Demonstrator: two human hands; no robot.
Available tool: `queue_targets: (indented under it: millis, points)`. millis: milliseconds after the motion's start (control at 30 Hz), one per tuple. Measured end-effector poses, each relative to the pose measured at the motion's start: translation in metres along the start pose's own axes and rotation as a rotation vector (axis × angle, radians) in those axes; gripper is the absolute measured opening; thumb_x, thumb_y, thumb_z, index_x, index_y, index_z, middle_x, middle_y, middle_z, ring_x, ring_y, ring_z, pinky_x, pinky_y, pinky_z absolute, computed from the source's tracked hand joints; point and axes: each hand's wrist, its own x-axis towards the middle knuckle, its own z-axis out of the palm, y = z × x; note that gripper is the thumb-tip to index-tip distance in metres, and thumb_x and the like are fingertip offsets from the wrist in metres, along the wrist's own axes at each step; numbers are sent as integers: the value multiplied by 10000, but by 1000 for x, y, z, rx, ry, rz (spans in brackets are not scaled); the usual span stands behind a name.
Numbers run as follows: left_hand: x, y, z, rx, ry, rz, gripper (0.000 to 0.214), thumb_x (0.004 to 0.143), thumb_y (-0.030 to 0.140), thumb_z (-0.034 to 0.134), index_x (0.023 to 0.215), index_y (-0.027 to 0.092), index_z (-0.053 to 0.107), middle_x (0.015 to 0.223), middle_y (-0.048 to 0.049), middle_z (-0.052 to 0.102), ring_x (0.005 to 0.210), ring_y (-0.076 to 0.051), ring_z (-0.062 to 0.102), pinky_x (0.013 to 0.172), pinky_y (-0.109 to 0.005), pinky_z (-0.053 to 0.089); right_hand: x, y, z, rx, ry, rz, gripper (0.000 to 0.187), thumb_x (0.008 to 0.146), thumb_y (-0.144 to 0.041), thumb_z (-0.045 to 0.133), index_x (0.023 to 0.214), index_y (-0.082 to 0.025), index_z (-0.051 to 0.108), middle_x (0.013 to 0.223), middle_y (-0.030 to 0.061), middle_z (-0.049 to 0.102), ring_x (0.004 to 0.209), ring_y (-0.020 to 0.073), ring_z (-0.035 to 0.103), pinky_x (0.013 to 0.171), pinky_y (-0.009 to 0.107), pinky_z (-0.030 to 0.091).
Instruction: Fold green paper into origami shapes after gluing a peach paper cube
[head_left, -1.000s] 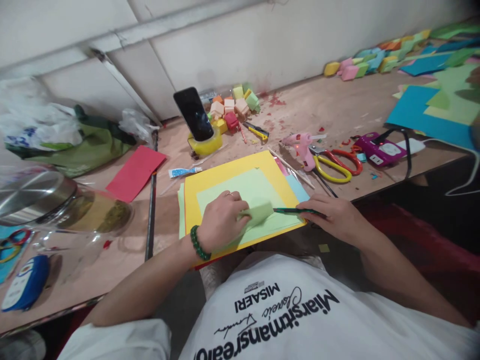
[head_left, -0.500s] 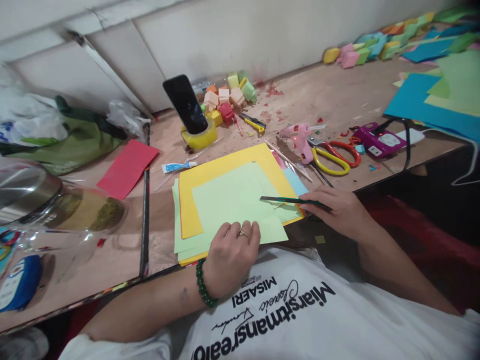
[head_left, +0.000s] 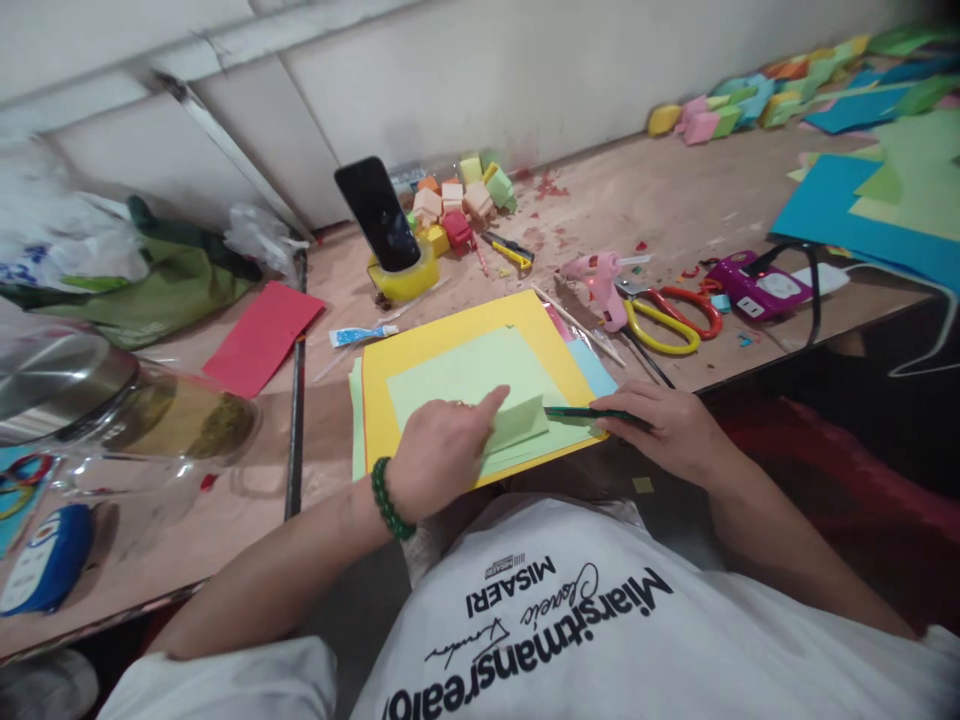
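Observation:
My left hand [head_left: 442,448], with a green bead bracelet at the wrist, is over the paper stack. Its index finger points forward, and the other fingers are curled at a raised, folded flap of light green paper [head_left: 519,424]; their tips are hidden. Under the flap lies a light green sheet [head_left: 450,362] on a larger yellow sheet [head_left: 397,352]. In my right hand [head_left: 667,428], at the stack's right edge, is a slim dark green craft knife [head_left: 581,411]. Its front end points left, touching or close to the flap's right edge.
A phone [head_left: 379,215] stands in a yellow tape roll [head_left: 405,275] behind the stack. Scissors [head_left: 664,325], a pink glue gun [head_left: 602,285] and a purple power socket [head_left: 761,285] lie to the right. A lidded jar [head_left: 187,410] and red paper [head_left: 262,335] are left.
My left hand has moved up and slightly left, and the near edge of the light green paper is now folded up. The knife has shifted right and slightly nearer to me.

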Motion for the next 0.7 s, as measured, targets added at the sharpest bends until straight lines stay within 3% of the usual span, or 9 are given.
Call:
queue_targets:
  millis: [133, 267, 367, 433, 500, 567, 700]
  points:
    - [22, -23, -10, 44, -5, -39, 485, 887, 168, 480, 1372, 181, 488, 714, -41, 694, 673, -210, 645, 647, -317, 452, 10, -4, 1, -18, 32, -8, 234, 967, -355, 496, 990, -236, 696, 858, 56, 709, 745, 171, 678, 638, 281, 528]
    - [26, -25, -9, 16, -53, -26, 523, 880, 135, 481, 1403, 153, 460, 720, -51, 689, 723, -227, 658, 758, -364, 466, 19, -4, 5, -73, 67, -46, 255, 973, -352, 483, 987, -211, 695, 848, 64, 706, 744, 180, 679, 618, 284, 518]
    - [21, -26, 1, -42, -52, -59, 646, 866, 191, 544, 1477, 122, 345, 950, -130, 711, 889, -270, 660, 842, -410, 468, 21, 0, 8, -69, 33, -58, 238, 968, -345, 495, 979, -222, 697, 845, 54, 706, 739, 179, 675, 623, 286, 513]
    - [20, -29, 9, -47, 36, -74, 718, 874, 248, 573, 1517, 155, 269, 1304, -208, 588, 1169, -331, 567, 985, -488, 406, 20, 1, 9, -54, 7, -52, 221, 960, -345, 512, 978, -226, 698, 852, 49, 703, 743, 177, 673, 635, 287, 513]
    - [22, -34, 17, -60, 90, -42, 681, 916, 318, 542, 1529, 224, 258, 1549, -189, 336, 1392, -368, 354, 1102, -564, 270, 20, 2, 10, -54, -12, -49, 208, 953, -335, 529, 988, -219, 698, 872, 52, 700, 756, 177, 674, 647, 287, 515]
    - [26, -41, 25, -113, 49, 49, 596, 965, 390, 459, 1524, 282, 280, 1621, -128, 197, 1473, -361, 200, 1145, -594, 171, 20, 1, 10, -65, -22, -54, 203, 951, -322, 535, 996, -210, 698, 884, 55, 696, 762, 174, 673, 646, 284, 514]
    - [33, -52, 40, -208, -145, 206, 542, 1000, 504, 287, 1514, 333, 302, 1640, -66, 147, 1505, -331, 99, 1161, -611, 106, 20, 3, 10, -87, -19, -55, 219, 961, -330, 513, 999, -218, 698, 894, 52, 691, 761, 169, 667, 636, 277, 509]
